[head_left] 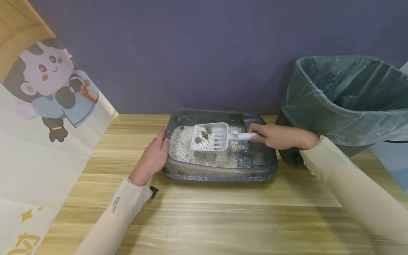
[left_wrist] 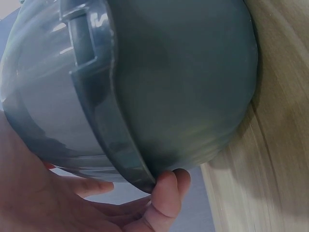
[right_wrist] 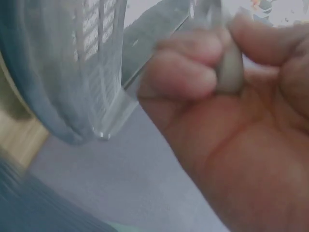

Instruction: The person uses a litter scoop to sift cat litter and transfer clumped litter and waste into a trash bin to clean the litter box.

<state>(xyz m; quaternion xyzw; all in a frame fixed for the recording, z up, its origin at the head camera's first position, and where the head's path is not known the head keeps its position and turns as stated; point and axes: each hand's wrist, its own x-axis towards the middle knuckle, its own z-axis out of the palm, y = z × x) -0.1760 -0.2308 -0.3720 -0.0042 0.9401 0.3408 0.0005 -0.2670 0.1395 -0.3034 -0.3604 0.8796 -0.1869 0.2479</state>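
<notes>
A grey litter box [head_left: 220,174] with pale granules stands on the wooden surface. Over the granules is a white slotted scoop [head_left: 220,137], bearing white granules and several brown lumps. My right hand [head_left: 280,137] grips the scoop's handle from the right; in the right wrist view the fingers of that hand [right_wrist: 231,125] are curled round the handle end. My left hand [head_left: 152,156] holds the box's left rim, and in the left wrist view this hand [left_wrist: 91,198] has its fingertips curled at the rim [left_wrist: 113,125].
To the right of the box stands a bin [head_left: 318,117] lined with a translucent green bag. A purple-grey wall [head_left: 191,56] rises behind the box. At the left is a white panel [head_left: 38,170] with a cartoon figure. A small brown lump [head_left: 182,128] lies on the granules.
</notes>
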